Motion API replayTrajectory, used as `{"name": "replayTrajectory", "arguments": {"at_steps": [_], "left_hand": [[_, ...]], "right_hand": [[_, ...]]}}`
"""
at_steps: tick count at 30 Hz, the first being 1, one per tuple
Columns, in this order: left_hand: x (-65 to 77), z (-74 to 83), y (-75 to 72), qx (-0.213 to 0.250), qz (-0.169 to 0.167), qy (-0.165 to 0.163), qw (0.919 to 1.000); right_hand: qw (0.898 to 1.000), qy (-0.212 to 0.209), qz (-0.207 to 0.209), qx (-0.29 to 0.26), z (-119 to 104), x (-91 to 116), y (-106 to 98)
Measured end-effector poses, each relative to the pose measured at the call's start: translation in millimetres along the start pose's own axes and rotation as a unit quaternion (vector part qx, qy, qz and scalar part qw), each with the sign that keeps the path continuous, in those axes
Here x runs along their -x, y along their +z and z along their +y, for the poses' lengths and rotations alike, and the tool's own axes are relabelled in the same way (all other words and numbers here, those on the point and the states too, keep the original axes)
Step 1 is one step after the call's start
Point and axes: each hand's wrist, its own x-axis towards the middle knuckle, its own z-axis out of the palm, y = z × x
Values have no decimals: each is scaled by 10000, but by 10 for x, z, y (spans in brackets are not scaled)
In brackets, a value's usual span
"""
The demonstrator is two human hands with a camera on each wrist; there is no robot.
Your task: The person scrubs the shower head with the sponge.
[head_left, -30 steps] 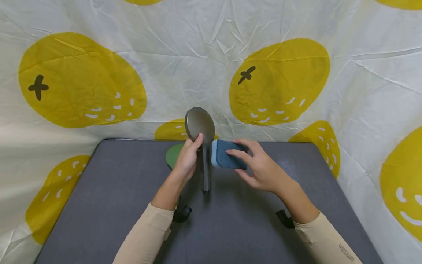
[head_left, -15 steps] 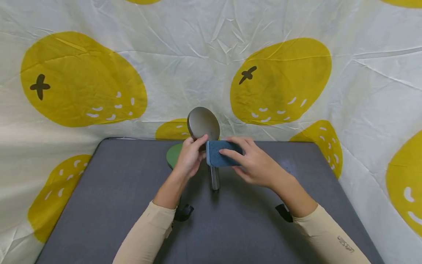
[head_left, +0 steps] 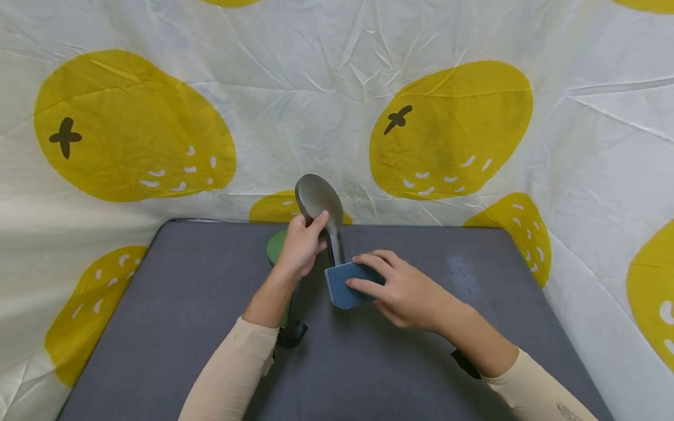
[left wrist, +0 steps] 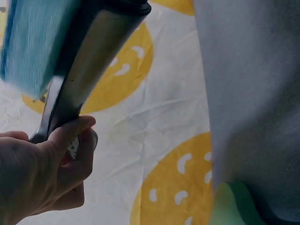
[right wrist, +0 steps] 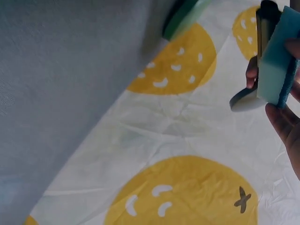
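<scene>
Cloth point(head_left: 295, 134): white and creased, printed with yellow fruit, hanging behind and to both sides.
Table point(head_left: 210, 280): grey and flat, running back towards the hanging.
Green thing point(head_left: 275, 246): partly hidden behind the left hand point(head_left: 301, 248), so its full form cannot be told.
Left fingers: grasping the spoon point(head_left: 320, 199) at its neck, thumb along the base of the bowl.
Spoon place: above the table, between the hands, tilted, bowl up and away, handle slanting down.
Spoon handling: looks like metal, so probably stiff, hard to damage and of modest weight; the smooth surface could slip if wet. The neck seems a good hold, narrow enough to wrap and near the broad bowl, though a twist of the handle might turn it.
Sponge point(head_left: 341, 292): in front of the lower handle, covering it from above; close against it, though contact cannot be confirmed.
Sponge handling: presumably light, soft and springy, with a rougher dark layer; best pinched across its thickness, away from the working edge.
Right fingers: the right hand point(head_left: 408, 292) grasps the sponge by its right part, fingertips on the dark face and upper edge.
</scene>
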Motion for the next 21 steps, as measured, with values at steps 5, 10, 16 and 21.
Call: {"name": "replayTrajectory", "arguments": {"at_steps": [5,10,16,21], "left_hand": [[-11,-11,-22,52,18,-7,10000],[3,-10,-18,59,-103,8,9999],[48,-2,-6,137,-304,92,9994],[51,-11,3,2,-297,83,9995]], "right_hand": [[9996,-218,11,-178,-105,96,68],[9999,-84,40,-39,-125,101,63],[9988,404,240,125,-25,53,36],[9945,913,507,-116,129,57,50]]}}
